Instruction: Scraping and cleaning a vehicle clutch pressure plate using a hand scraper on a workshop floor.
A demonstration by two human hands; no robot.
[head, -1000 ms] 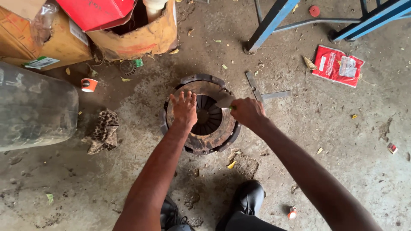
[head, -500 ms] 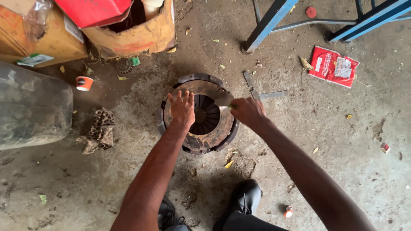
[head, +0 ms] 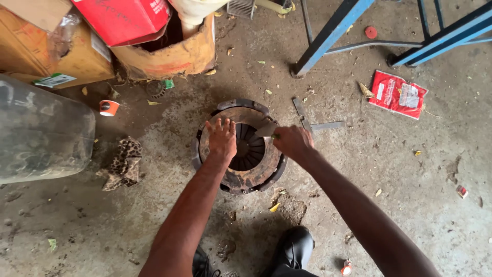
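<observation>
A rusty round clutch pressure plate (head: pixel 241 177) lies flat on the concrete floor. My left hand (head: pixel 221 139) rests palm down on its left rim, fingers spread. My right hand (head: pixel 291 141) is closed around a small flat-bladed metal tool (head: pixel 265 130) whose blade lies against the plate's upper right rim.
Cardboard boxes (head: pixel 169 56) and a red box (head: pixel 125 18) stand at the back left. A large clear plastic container (head: pixel 41 133) lies at left, beside a patterned rag (head: pixel 123 163). Metal strips (head: pixel 312 124), a red packet (head: pixel 397 95) and blue frame legs (head: pixel 333 31) lie right. My shoe (head: pixel 292 249) is below.
The view has shifted slightly. Both hands stay on the plate, in nearly the same places.
</observation>
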